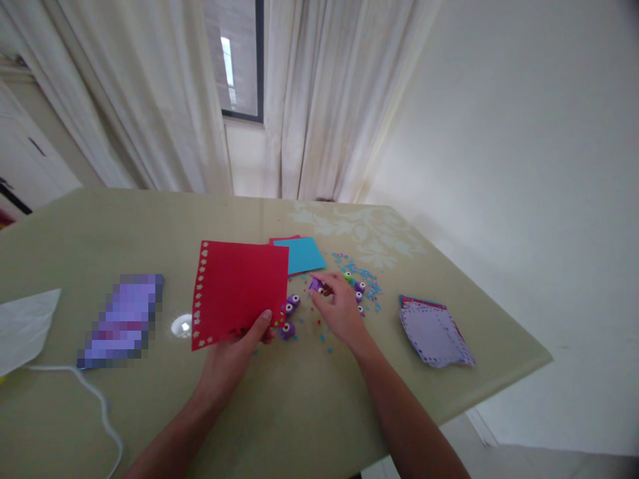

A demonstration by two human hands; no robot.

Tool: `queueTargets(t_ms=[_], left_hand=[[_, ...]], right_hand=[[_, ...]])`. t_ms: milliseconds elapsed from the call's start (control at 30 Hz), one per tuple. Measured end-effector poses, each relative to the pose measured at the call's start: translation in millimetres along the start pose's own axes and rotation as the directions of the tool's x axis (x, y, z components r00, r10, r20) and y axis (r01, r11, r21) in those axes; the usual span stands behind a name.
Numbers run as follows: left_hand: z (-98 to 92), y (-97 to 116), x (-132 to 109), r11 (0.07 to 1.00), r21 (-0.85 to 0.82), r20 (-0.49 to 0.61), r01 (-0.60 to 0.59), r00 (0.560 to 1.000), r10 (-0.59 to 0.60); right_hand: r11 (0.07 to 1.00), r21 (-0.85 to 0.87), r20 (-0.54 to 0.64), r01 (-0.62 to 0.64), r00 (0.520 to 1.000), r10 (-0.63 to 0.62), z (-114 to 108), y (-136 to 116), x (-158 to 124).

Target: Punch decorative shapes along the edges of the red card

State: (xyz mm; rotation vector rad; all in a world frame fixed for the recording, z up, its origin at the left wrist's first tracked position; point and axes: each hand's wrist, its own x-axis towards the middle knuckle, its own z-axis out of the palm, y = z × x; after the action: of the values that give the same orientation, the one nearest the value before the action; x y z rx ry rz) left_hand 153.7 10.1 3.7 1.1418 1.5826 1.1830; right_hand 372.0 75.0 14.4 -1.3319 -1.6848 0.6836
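Note:
My left hand grips a red sheet of paper by its lower right corner, thumb on top. Small shaped holes run down the sheet's left edge, with a few more near the thumb. To its right, my right hand is closed around a purple craft punch with a googly eye, apart from the sheet. Similar purple punches stand between the hands. Beyond my right hand are more purple punches and a green punch, partly hidden by the fingers.
Blue paper lies over red paper behind the hands. Blue and red confetti is scattered on the table. A stack of punched pale sheets sits right. On the left are a blurred purple item, white paper and a white cable.

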Motion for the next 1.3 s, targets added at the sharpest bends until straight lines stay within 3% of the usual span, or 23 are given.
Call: queueTargets(t_ms=[67, 167, 267, 333, 467, 533, 633, 733, 900, 967, 1033, 1133, 1233, 1300], left_hand=[[-1.2, 2, -1, 1.000, 0.001, 0.013, -0.031, 0.999, 0.031], [-2.5, 4, -1, 0.998, 0.007, 0.022, -0.056, 0.998, 0.056], [-2.7, 3, 0, 1.000, -0.001, 0.017, -0.006, 1.000, 0.006], [-2.0, 0, 2, 0.999, -0.033, 0.008, 0.039, 0.999, -0.039], [0.1, -9, 5, 0.989, -0.125, -0.016, 0.085, 0.996, -0.088], [0.8, -13, 6, 0.983, -0.164, -0.015, 0.085, 0.996, -0.088], [1.0, -15, 6, 0.982, -0.169, -0.029, 0.079, 0.996, -0.085], [0.6, -14, 6, 0.988, -0.136, -0.039, 0.071, 0.996, -0.077], [-0.1, -4, 3, 0.997, -0.056, -0.020, 0.056, 0.998, -0.057], [-1.0, 1, 2, 0.998, -0.048, -0.010, 0.043, 0.999, -0.043], [-2.3, 6, 1, 0.999, -0.016, -0.005, 0.040, 0.999, -0.040], [-4.0, 9, 0, 0.997, 0.070, -0.002, 0.025, 1.000, -0.025], [-4.1, 8, -1, 0.996, 0.094, 0.000, 0.003, 1.000, -0.003], [-3.2, 8, -1, 0.997, 0.083, 0.006, -0.006, 1.000, 0.005]], right_hand=[[0.954, -0.292, 0.016, 0.068, 0.998, -0.066, -4, 6, 1], [0.869, -0.481, 0.144, 0.114, 0.988, -0.050, -1, 11, -2], [0.881, -0.446, 0.239, 0.157, 0.970, -0.051, 4, 11, -6], [0.902, -0.401, 0.232, 0.159, 0.970, -0.068, 3, 10, -5], [0.852, -0.520, 0.026, 0.062, 0.998, -0.056, -21, 12, 6], [0.805, -0.594, -0.011, 0.006, 1.000, -0.015, -39, 15, 11], [0.807, -0.588, 0.167, 0.045, 0.984, 0.066, -61, 23, 12], [0.774, -0.619, 0.315, 0.133, 0.945, 0.089, -68, 30, 11], [0.706, -0.687, 0.311, 0.172, 0.948, 0.072, -59, 27, 11], [0.748, -0.642, 0.250, 0.168, 0.968, -0.003, -54, 21, 10], [0.855, -0.497, 0.163, 0.149, 0.984, -0.077, -45, 12, 7], [0.995, -0.064, 0.129, 0.075, 0.989, -0.067, -24, -3, -1], [0.950, 0.306, 0.189, -0.064, 0.982, 0.005, 0, -14, -10], [0.904, 0.409, 0.211, -0.127, 0.977, 0.042, 12, -17, -15]])
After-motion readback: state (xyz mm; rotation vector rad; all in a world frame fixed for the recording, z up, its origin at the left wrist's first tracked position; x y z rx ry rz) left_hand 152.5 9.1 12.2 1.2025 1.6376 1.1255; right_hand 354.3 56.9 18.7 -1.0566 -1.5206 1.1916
